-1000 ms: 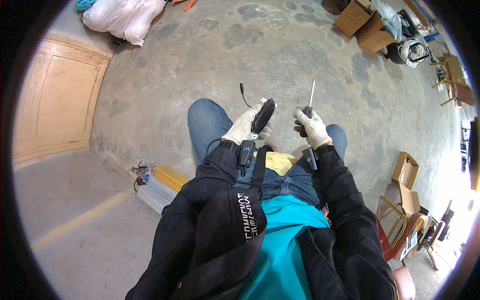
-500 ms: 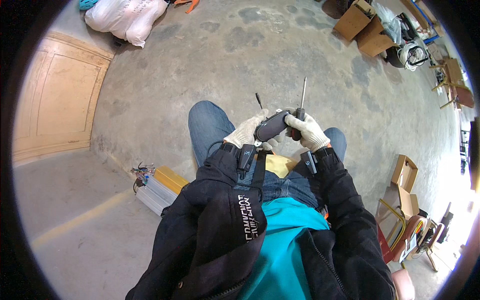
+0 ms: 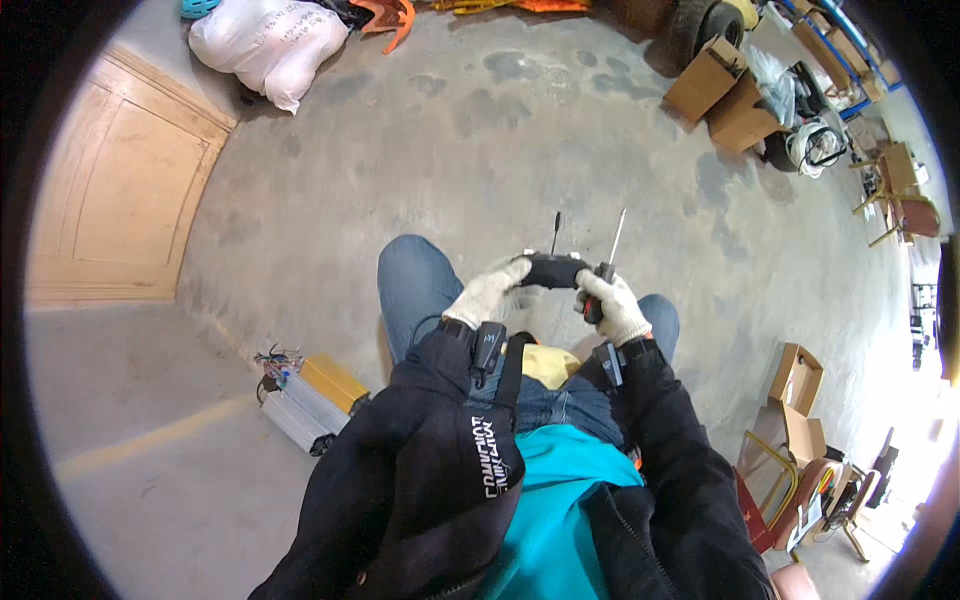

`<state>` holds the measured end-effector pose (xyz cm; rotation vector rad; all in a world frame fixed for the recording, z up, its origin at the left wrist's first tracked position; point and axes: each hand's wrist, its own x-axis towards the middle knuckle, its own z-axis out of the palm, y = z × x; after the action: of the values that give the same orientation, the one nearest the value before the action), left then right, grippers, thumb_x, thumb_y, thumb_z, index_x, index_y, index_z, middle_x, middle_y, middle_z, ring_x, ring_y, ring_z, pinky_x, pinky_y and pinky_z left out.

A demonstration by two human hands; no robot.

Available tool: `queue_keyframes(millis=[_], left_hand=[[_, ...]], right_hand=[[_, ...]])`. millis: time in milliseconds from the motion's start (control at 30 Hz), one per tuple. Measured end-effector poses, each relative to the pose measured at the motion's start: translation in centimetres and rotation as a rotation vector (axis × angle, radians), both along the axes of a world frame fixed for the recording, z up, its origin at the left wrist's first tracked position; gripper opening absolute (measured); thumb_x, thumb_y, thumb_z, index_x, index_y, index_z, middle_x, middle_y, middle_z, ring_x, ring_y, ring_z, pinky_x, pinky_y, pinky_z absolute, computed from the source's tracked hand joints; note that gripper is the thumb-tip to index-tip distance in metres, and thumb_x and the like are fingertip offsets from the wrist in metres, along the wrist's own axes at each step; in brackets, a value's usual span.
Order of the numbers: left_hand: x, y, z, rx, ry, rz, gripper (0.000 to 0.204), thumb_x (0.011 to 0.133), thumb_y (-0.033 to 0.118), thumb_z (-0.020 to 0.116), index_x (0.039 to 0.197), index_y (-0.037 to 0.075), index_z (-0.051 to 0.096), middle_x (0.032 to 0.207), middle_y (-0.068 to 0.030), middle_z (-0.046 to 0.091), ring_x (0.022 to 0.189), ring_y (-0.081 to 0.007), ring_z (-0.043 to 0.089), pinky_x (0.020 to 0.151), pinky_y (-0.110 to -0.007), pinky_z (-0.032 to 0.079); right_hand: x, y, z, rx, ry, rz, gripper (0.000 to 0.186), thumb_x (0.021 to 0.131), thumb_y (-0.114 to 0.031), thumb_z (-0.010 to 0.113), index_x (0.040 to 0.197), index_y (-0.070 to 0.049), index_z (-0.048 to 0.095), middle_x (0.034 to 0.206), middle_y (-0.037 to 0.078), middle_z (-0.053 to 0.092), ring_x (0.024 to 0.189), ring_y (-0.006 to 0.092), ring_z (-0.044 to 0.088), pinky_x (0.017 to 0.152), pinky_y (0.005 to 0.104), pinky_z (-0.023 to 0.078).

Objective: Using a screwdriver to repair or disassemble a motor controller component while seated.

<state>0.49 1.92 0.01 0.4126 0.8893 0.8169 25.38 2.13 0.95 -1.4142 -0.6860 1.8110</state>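
Note:
Above my lap I hold a dark oblong casing (image 3: 553, 271) at its two ends, its narrower side now facing up. My gloved left hand (image 3: 488, 296) is closed on the left end, fingers partly smeared by motion. A thin black stalk (image 3: 556, 234) stands up from behind the casing; whether it is fixed there I cannot tell. My gloved right hand (image 3: 618, 308) pinches the right end and also keeps a screwdriver (image 3: 604, 274) in its palm. The screwdriver's metal shaft points away from me, and its red-and-black handle is partly covered by my fingers.
Silver and gold metal boxes (image 3: 336, 381) with loose wires lie on the floor at left. Open cardboard boxes (image 3: 797, 374) and chairs stand at right. More cartons (image 3: 708, 84), a white sack (image 3: 268, 45) and a wooden panel (image 3: 140, 180) edge the concrete floor.
The casing has turned from its broad, tilted face to a level, narrower side. The stalk now rises behind its middle. Both hands still grip it, and the screwdriver stays in my right hand.

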Motion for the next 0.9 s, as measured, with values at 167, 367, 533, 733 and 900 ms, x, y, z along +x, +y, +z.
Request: queue_keyframes(millis=[167,367,533,733,900], left_hand=[[0.5,-0.9,0.5,0.028,-0.014,0.073,0.046,0.102,0.021,0.058,0.142,-0.001,0.051,0.128,-0.0079,0.063,0.122,-0.0156,0.055,0.105,-0.031,0.045],[-0.3,-2.5,0.5,0.021,0.286,-0.036,0.037,0.1,0.026,0.064,0.132,0.007,0.062,0.093,0.001,0.068,0.067,-0.0072,0.058,0.058,-0.025,0.047],[-0.2,-1.5,1.4,-0.018,0.406,-0.101,0.034,0.099,0.029,0.066,0.125,0.007,0.064,0.093,-0.0013,0.069,0.065,-0.0079,0.058,0.058,-0.025,0.047],[-0.2,-1.2,-1.5,0.025,0.277,0.055,0.035,0.098,0.031,0.067,0.12,0.004,0.064,0.096,-0.005,0.069,0.072,-0.0116,0.061,0.065,-0.027,0.051],[0.2,-1.1,-1.3,-0.035,0.255,0.038,0.034,0.098,0.031,0.066,0.117,0.003,0.064,0.098,-0.0063,0.069,0.082,-0.0143,0.065,0.074,-0.03,0.054]], right_hand=[[-0.1,-0.9,2.3,0.16,-0.249,0.204,0.028,0.089,-0.032,0.071,0.09,-0.005,0.062,0.068,0.003,0.061,0.056,0.0126,0.057,0.05,0.031,0.046],[-0.1,-2.0,2.4,0.009,-0.157,0.264,0.031,0.09,-0.032,0.074,0.099,-0.004,0.065,0.07,0.001,0.06,0.057,0.0096,0.055,0.05,0.0268,0.041],[0.8,-1.5,0.5,-0.118,-0.065,0.322,0.033,0.087,-0.029,0.079,0.1,-0.003,0.064,0.079,0.005,0.066,0.063,0.0125,0.061,0.054,0.0266,0.047],[0.0,-1.3,0.4,-0.164,0.039,0.311,0.029,0.091,-0.028,0.075,0.101,-0.003,0.064,0.085,0.007,0.067,0.069,0.0132,0.063,0.061,0.0254,0.051],[-1.2,-1.8,-0.4,-0.158,0.137,0.178,0.027,0.094,-0.027,0.071,0.104,-0.003,0.063,0.088,0.007,0.067,0.071,0.0134,0.065,0.061,0.0252,0.051]])
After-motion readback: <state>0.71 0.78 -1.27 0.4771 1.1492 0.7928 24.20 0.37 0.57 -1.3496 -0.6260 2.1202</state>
